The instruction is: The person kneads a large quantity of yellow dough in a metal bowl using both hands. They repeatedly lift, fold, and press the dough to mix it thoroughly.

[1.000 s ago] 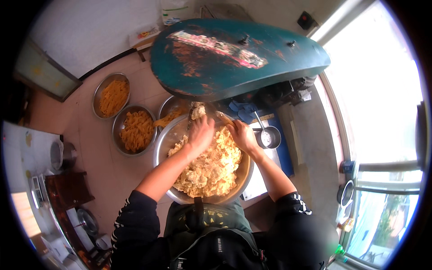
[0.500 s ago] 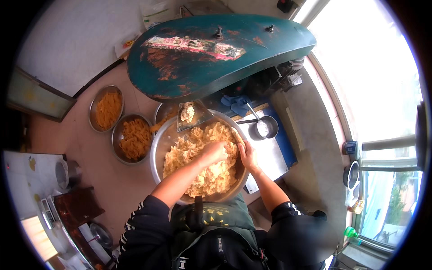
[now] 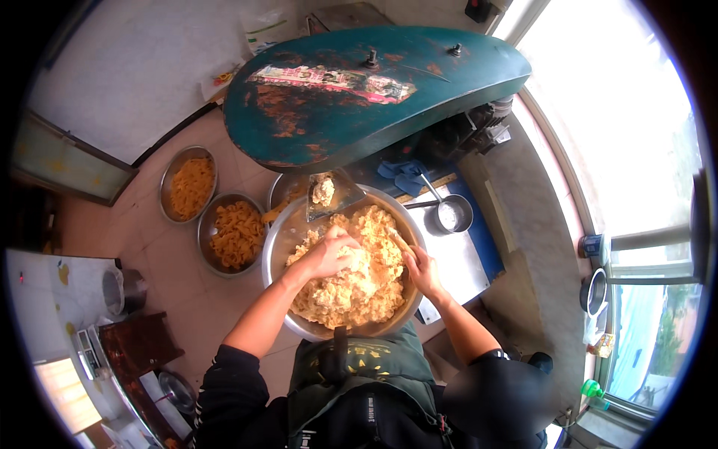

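The crumbly pale dough (image 3: 351, 299) lies heaped in a wide metal bowl (image 3: 277, 253), right in front of the person; the mound is irregular and seems a little longer from near side to far side, leaning slightly rightward at its far end. The short wooden stick (image 3: 401, 241) is at the bowl's right side, its long axis slanting, its free end pointing away from the person and to the left, its near end in the right hand (image 3: 425, 272). That hand is closed round the stick. The left hand (image 3: 329, 254) is on the left part of the dough, fingers bent and pushed into it, thumb side toward the far rim; the fingertips are hidden, so I cannot tell whether it grips a piece. Beyond the far rim, a lump (image 3: 323, 191) of dough sits on a clear tray (image 3: 344, 196) under the green machine cover (image 3: 351, 127). A small pan (image 3: 451, 215) stands on the white table (image 3: 456, 266) to the right.

Half a second ago the left hand is further right, close to the stick; now the two are well apart. A second ago both hands are up at the far rim near the tray, whereas now they are back over the bowl, and the lump remains on the tray
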`<state>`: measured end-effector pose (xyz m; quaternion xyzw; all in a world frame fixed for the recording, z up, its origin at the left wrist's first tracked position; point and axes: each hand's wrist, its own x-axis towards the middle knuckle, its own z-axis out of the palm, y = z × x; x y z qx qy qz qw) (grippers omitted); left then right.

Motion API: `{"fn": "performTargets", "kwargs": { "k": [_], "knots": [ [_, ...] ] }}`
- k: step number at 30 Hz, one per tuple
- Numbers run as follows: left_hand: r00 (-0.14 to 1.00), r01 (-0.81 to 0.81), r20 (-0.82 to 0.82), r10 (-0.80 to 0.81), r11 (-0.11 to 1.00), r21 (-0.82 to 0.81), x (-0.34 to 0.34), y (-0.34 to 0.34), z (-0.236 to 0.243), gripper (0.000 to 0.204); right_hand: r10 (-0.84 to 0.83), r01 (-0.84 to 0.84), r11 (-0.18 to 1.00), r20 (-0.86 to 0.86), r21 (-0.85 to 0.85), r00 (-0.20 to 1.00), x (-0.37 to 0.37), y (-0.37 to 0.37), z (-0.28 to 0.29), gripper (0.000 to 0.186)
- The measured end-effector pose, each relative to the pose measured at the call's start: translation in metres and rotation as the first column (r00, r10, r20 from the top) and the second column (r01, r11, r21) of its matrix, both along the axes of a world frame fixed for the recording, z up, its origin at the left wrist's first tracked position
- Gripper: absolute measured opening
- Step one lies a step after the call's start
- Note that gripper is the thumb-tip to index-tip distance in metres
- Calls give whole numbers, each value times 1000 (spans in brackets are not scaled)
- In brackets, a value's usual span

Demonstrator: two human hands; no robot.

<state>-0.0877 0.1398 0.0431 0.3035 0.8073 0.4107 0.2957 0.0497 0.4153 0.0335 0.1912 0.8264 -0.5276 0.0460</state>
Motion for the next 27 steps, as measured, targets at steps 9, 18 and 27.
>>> {"fn": "performTargets", "kwargs": {
  "k": [9, 18, 27],
  "knots": [
    [984, -106, -124, 126, 982, 156, 7, -6, -3, 42, 283, -272, 954, -84, 127, 955, 18, -37, 70, 31],
    [960, -255, -89, 264, 961, 107, 26, -11, 3, 27, 354, -320, 902, -70, 289, 933, 16, -67, 56, 30],
    [985, -66, -149, 83, 990, 122, 16, -23, -27, 36, 370, -334, 876, -41, 348, 928, 9, -72, 64, 25]
  ]
}}
